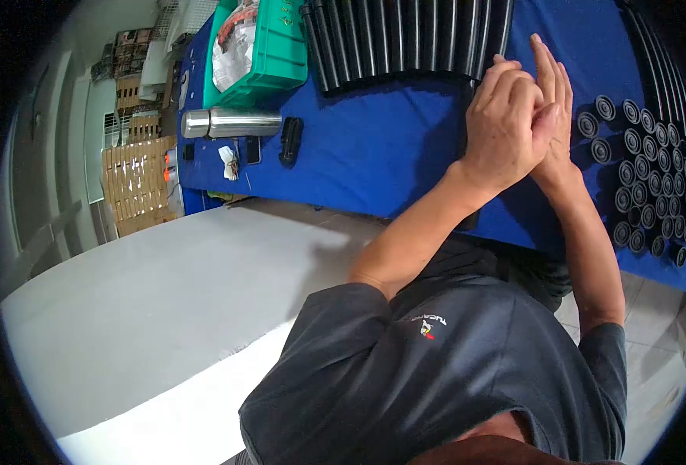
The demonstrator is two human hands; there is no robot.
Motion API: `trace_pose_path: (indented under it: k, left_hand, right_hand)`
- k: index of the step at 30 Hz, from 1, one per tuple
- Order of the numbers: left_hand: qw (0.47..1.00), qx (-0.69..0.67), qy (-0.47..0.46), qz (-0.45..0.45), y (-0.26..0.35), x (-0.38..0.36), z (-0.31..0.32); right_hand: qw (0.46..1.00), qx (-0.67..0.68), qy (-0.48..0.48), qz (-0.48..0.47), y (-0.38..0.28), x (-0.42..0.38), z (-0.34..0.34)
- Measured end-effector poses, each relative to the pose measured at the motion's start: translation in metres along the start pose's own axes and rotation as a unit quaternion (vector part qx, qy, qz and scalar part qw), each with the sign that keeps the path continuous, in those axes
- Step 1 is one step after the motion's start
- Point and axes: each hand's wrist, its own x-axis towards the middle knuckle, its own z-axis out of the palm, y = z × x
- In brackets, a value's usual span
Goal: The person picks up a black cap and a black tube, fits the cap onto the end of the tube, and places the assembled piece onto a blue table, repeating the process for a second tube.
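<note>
My left hand (506, 120) lies across my right hand (554, 93), with its fingers bent and its thumb against the right palm. Anything inside its curled fingers is hidden. The right hand has its fingers stretched out, pointing away from me, and shows nothing in them. Beneath and beside the left hand, a black tube (468, 222) lies on the blue tablecloth (374, 155), mostly covered by the hand and forearm. Just beyond the hands is a row of black tubes (397, 39). Many round black caps (632, 141) are spread to the right of my right hand.
A green crate (281, 46) holding plastic bags stands at the back left. Near it lie a steel flask (242, 122), a small black object (290, 141) and a phone (253, 150). More black tubes (665, 70) line the right edge. Cardboard boxes (137, 182) stand beyond the table.
</note>
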Motion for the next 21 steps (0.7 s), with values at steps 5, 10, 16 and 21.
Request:
trace_pose_path:
  k: [5, 10, 16, 21]
  left_hand:
    - [1.0, 0.004, -0.003, -0.001, -0.004, -0.007, 0.003]
    - [0.999, 0.032, -0.013, 0.003, 0.002, -0.009, 0.003]
    - [0.997, 0.036, -0.065, -0.011, -0.002, -0.004, -0.008]
    - [0.998, 0.02, -0.041, -0.04, 0.0, -0.008, -0.003]
  right_hand:
    - [1.0, -0.004, -0.018, 0.017, 0.003, 0.0, -0.001]
    - [0.999, 0.007, 0.029, 0.019, 0.007, -0.007, 0.008]
    - [0.999, 0.04, 0.001, 0.027, 0.003, -0.006, 0.003]
    - [0.997, 0.059, -0.009, 0.039, -0.001, -0.007, 0.002]
